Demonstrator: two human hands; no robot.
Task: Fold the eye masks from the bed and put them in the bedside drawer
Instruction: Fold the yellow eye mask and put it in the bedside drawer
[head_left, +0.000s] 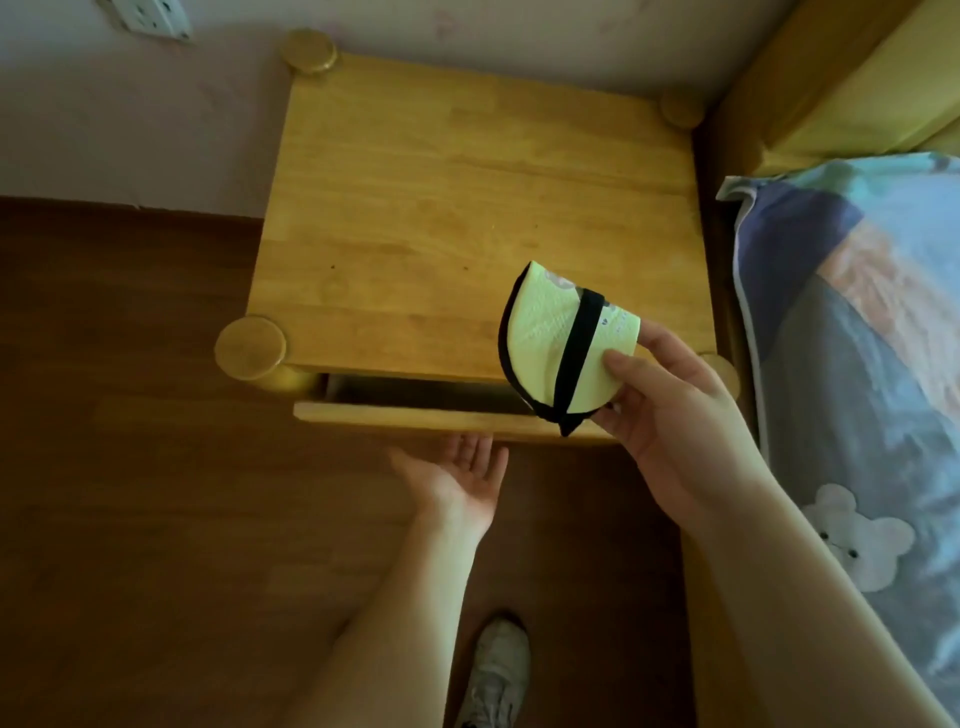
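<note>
Pinched between thumb and fingers of the right hand (670, 410): one folded eye mask (558, 345), pale green, black-edged, black strap across it, held in the air over the front right corner of the bedside table (441, 208), above the drawer (415, 413), which stands slightly pulled out. Left hand (460, 475): palm up, fingers relaxed and spread, holding nothing, just below the drawer front. Surroundings: bed with patterned bedding (857, 364) to the right, dark wooden floor (156, 467), one white shoe (496, 670) below.
</note>
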